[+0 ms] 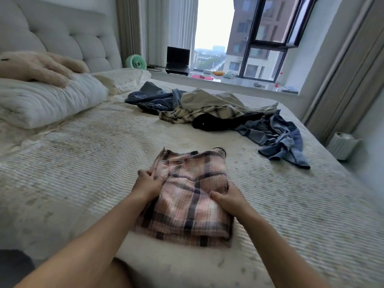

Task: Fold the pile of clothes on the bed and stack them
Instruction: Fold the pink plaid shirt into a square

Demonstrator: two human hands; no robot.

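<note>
Pink plaid garment lies folded into a rough rectangle on the bed, near the near edge, roughly centred. Left hand is at the garment's left edge, fingers curled and pinching the fabric there. Right hand sits on the right side of the garment, thumb on top, fingers curled over the right edge, gripping the cloth. Both forearms come in from the near edge. Unfolded pile is further up the bed toward the far right corner, well apart from the plaid piece: dark blue garment at the left of the pile, cream checked shirt draped across the middle, a black item partly under it, and a denim-blue garment trailing toward the right edge of the bed. White pillow at the left edge by the headboard, with a beige plush toy resting on it. On the window ledge past the far edge: green fan and an open laptop.
</note>
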